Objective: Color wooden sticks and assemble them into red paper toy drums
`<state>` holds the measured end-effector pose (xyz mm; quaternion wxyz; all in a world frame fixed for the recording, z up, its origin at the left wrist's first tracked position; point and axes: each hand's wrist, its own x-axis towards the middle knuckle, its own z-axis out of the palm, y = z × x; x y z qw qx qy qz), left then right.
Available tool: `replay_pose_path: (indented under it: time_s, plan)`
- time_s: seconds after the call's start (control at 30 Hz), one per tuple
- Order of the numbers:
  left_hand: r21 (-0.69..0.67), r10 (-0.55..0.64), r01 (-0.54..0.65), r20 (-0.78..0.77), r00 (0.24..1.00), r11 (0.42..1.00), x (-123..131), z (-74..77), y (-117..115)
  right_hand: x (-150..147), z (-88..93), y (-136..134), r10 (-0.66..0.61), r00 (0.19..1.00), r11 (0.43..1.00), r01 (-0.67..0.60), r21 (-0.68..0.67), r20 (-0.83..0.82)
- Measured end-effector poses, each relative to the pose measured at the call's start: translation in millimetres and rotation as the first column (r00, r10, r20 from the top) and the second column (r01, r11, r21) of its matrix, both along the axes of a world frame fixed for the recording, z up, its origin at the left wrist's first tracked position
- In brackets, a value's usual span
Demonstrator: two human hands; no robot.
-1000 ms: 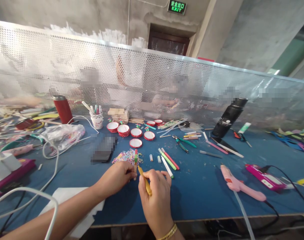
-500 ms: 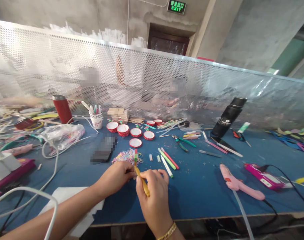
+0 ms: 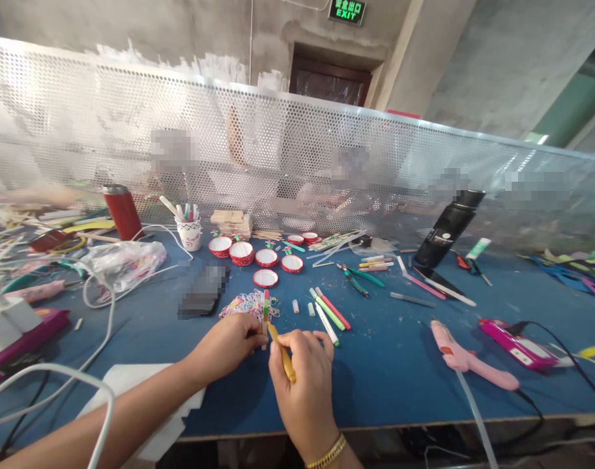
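Pinched in my left hand (image 3: 238,345) is a thin wooden craft stick (image 3: 266,305), its upper end coloured red and green. My right hand (image 3: 302,368) grips a yellow marker (image 3: 283,357), whose tip lies close beside the stick; whether it touches cannot be made out. Just behind the hands lies a heap of colourful rubber bands (image 3: 243,304). To the right are two loose marker caps and several markers: a red marker (image 3: 333,309), a green one, and a white one with a green end (image 3: 327,327).
Red-rimmed round lids (image 3: 266,278) sit behind the bands, near a dark phone (image 3: 204,291). A pen cup (image 3: 188,234), red flask (image 3: 122,213), pliers (image 3: 360,277) and black bottle (image 3: 446,231) stand or lie farther back. A pink glue gun (image 3: 470,358) and white paper (image 3: 150,391) lie nearer.
The yellow marker and my right hand have shifted slightly right, away from the stick. My left hand still holds the stick in about the same place.
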<state>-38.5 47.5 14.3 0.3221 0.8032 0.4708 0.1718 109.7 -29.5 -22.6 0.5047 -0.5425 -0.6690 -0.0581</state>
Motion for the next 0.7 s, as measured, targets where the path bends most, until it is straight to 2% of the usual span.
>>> replay_pose_path:
  time_s: [0.3,0.53,0.7]
  plan:
    - [0.012,0.013,-0.013,0.002,1.0,1.0,0.9,1.0,-0.5,-1.3,1.2,-1.1,0.03,0.999,0.999,-0.03,-0.017,0.012]
    - [0.014,-0.002,0.002,-0.001,1.0,1.0,-0.2,0.5,-0.1,-0.3,-0.5,0.1,-0.036,0.999,0.999,0.036,-0.035,0.01]
    - [0.025,0.001,-0.001,-0.004,1.0,1.0,0.0,-0.7,0.8,-0.2,0.8,-1.0,-0.014,1.0,1.0,0.014,-0.016,-0.002]
